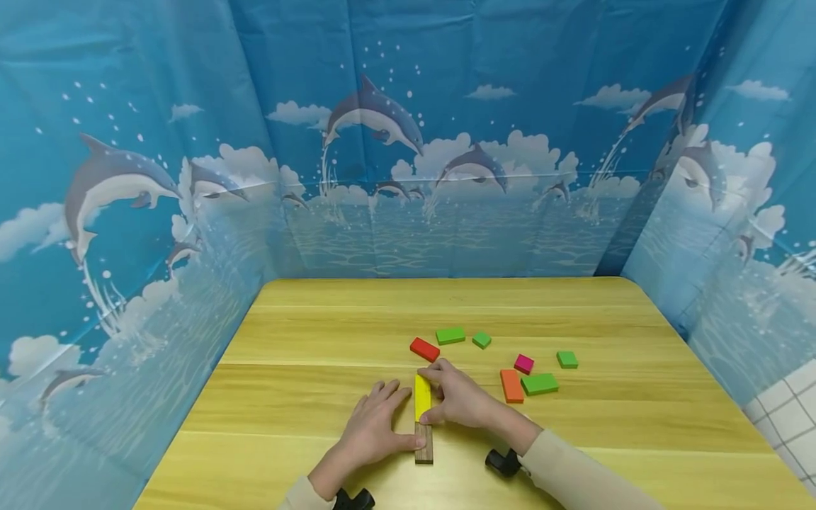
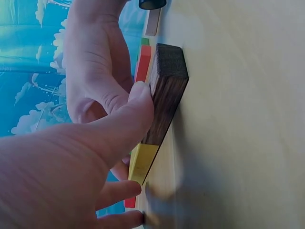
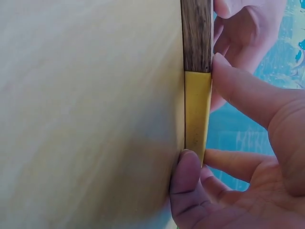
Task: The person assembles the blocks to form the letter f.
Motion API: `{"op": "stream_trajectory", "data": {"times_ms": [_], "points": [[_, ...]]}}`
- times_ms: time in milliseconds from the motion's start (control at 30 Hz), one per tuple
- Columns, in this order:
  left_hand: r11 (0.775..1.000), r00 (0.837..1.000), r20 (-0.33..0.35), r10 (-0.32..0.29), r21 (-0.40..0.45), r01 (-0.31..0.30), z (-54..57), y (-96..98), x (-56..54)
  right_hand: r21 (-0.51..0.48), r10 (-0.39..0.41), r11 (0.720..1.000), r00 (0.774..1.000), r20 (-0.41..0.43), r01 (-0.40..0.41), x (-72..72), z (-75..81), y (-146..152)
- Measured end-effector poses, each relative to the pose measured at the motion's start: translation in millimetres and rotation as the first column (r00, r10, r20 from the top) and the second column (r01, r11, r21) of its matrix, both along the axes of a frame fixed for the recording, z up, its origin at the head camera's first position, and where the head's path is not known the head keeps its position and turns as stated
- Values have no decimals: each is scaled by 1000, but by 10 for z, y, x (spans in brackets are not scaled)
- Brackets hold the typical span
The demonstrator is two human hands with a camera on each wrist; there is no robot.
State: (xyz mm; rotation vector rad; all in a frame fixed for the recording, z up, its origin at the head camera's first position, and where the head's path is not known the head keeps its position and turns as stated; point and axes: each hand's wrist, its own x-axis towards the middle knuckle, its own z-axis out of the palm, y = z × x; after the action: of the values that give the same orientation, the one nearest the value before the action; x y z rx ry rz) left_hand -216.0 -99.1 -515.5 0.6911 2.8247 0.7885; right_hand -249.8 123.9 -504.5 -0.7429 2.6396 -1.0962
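Note:
A yellow block and a dark brown wooden block lie end to end on the table, forming one straight strip. My right hand pinches the yellow block, its thumb near the joint with the brown one and its fingertips at the far end. The left hand rests its thumb on the brown block, while its other fingers spread out to the left of the yellow block.
Beyond the hands lie a red block, a long green block and a small green block. To the right are an orange block, another green block, a small magenta block and a small green piece.

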Motion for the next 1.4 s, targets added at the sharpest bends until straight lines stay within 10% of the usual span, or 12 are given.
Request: {"op": "stream_trajectory", "data": {"times_ms": [767, 1400], "points": [[996, 999, 31, -42, 78, 39, -28, -11, -32, -54, -4, 999, 999, 36, 6, -7, 29, 97], [973, 973, -24, -231, -14, 231, 36, 65, -11, -20, -1, 1000, 1000, 6, 1, 211, 357, 698]]}}
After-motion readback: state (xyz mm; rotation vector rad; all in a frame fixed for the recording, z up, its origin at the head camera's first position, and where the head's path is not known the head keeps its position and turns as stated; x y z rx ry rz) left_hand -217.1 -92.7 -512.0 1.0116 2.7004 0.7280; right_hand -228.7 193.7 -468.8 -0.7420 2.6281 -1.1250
